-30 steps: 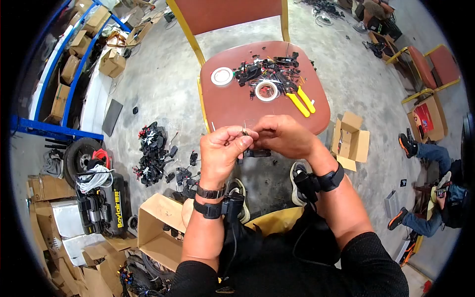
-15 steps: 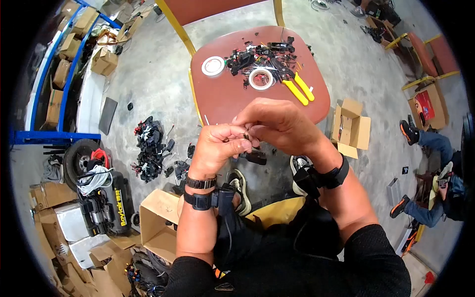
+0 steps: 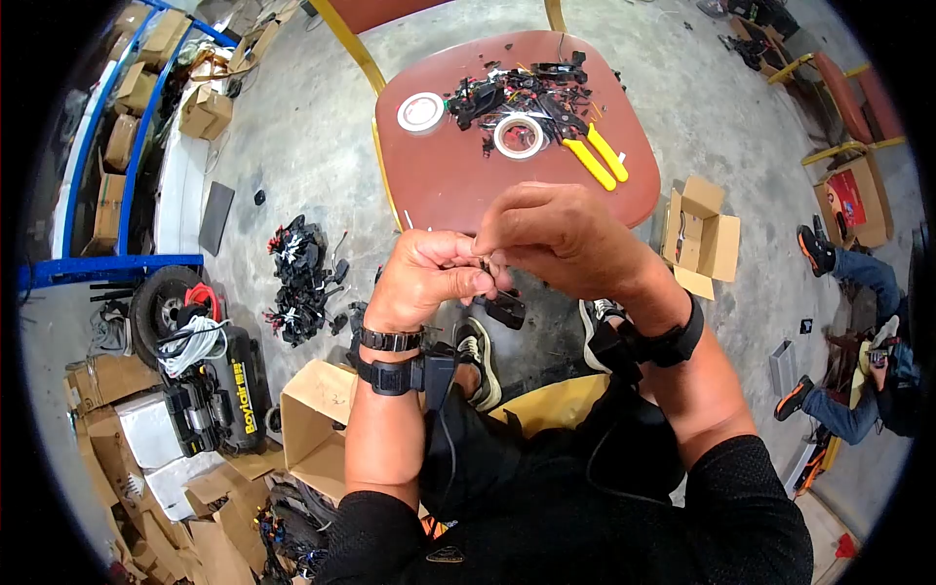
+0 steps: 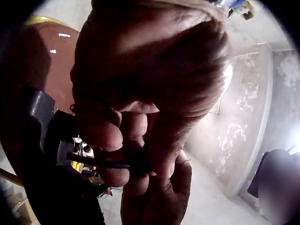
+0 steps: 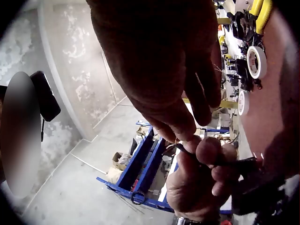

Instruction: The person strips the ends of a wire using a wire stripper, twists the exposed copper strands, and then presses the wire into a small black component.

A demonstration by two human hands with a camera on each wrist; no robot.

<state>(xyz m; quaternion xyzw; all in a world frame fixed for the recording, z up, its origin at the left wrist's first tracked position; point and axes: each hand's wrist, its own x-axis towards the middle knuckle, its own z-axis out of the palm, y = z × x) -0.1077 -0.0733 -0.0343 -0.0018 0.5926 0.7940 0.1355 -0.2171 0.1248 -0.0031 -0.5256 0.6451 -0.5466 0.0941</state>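
In the head view the left hand (image 3: 422, 278) and right hand (image 3: 565, 237) meet above the near edge of the chair seat. The left wrist view shows a thin black cable (image 4: 105, 162) running from a black part (image 4: 56, 150) into the left fingers, which curl round it. From the right wrist view, the cable's end (image 5: 180, 147) lies at the right thumb and fingertips, with fine wire strands there. A black block (image 3: 505, 310) hangs below the hands. Both hands pinch at the cable; the exact contact of the right fingertips is partly hidden.
On the red chair seat (image 3: 448, 185) lie yellow-handled pliers (image 3: 596, 158), two white tape rolls (image 3: 518, 136) and a pile of black parts (image 3: 487, 96). More black parts (image 3: 300, 278) are on the floor at left. Open cardboard boxes (image 3: 700, 234) stand on both sides. Another person sits at right.
Both hands have shifted slightly left, and the right hand has risen, its back turned more upward. The black block hangs lower beneath them. The head view has shifted a little.
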